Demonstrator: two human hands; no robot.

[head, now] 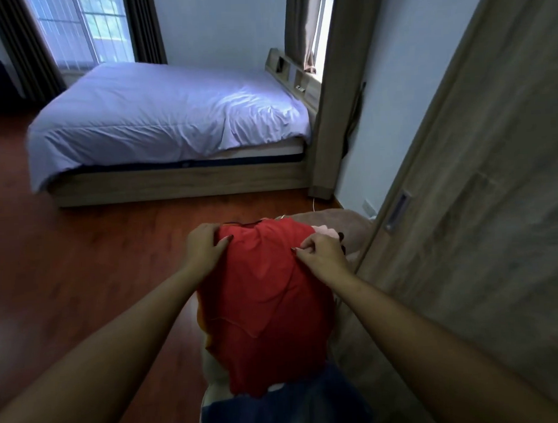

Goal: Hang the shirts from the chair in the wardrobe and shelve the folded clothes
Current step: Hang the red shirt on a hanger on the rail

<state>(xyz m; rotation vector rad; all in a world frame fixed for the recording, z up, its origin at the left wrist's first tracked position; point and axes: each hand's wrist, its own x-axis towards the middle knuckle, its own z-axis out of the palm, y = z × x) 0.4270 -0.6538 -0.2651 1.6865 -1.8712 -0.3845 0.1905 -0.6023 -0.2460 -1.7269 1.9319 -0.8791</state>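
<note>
Two hands hold the red cotton shirt (pixel 265 301) at its far edge. The left hand (pixel 205 246) has its fingers curled over the upper left corner with the thumb pressed on the front face. The right hand (pixel 321 257) pinches a fold of fabric at the upper right corner between thumb and bent fingers.

The shirt lies draped over a stack of other garments, low in the centre of the view, just beside the grey-brown wood-grain wardrobe door (pixel 494 202). A pale pink garment (pixel 326 233) shows beyond the right hand, and a blue denim garment (pixel 280 409) lies beneath the near hem. The support under the stack is mostly hidden; it is probably the chair.

Progress is judged early. No hanger is in view, the visible door panel looks closed, and at least two more garments remain in the stack. The folded clothes are not in view.

The shirt's long axis runs from the hands toward the wearer. The gripped upper edge points away, toward the bed with the pale lilac duvet (pixel 158 114); the hem points back.
</note>
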